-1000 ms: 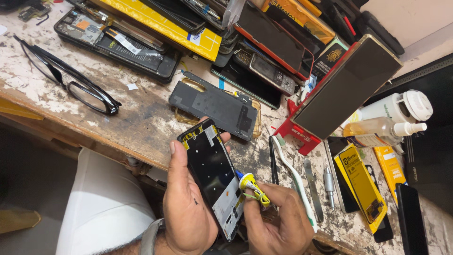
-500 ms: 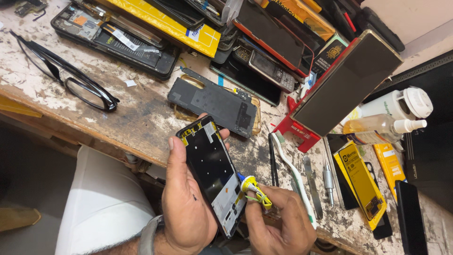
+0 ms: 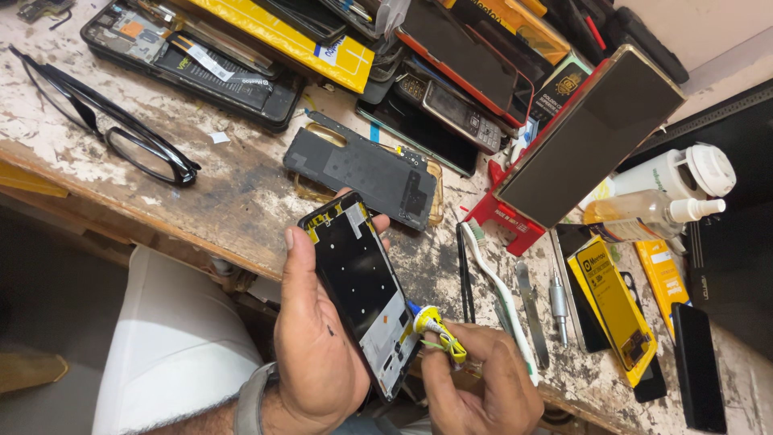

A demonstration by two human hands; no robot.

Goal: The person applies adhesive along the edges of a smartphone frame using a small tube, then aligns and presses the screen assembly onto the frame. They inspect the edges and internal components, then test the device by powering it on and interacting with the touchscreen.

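Note:
My left hand [image 3: 318, 354] grips an opened black phone frame [image 3: 358, 290] from behind, thumb along its left edge, inner side facing up. A white section shows at the frame's lower end. My right hand [image 3: 483, 387] pinches a small yellow glue tube [image 3: 439, 330] with a blue tip, and the tip touches the frame's lower right edge. Both hands hover over the front edge of the worn workbench [image 3: 201, 201].
On the bench lie black glasses [image 3: 121, 133], a black back cover [image 3: 362, 169], a white toothbrush [image 3: 499, 290], tweezers and a screwdriver [image 3: 555, 302], a yellow battery [image 3: 612, 310], bottles [image 3: 668, 205], a leaning dark panel [image 3: 588, 137] on a red stand, and several dismantled phones at the back.
The hands and frame have stayed almost in place. The glue tube's tip has crept slightly along the frame's lower right edge.

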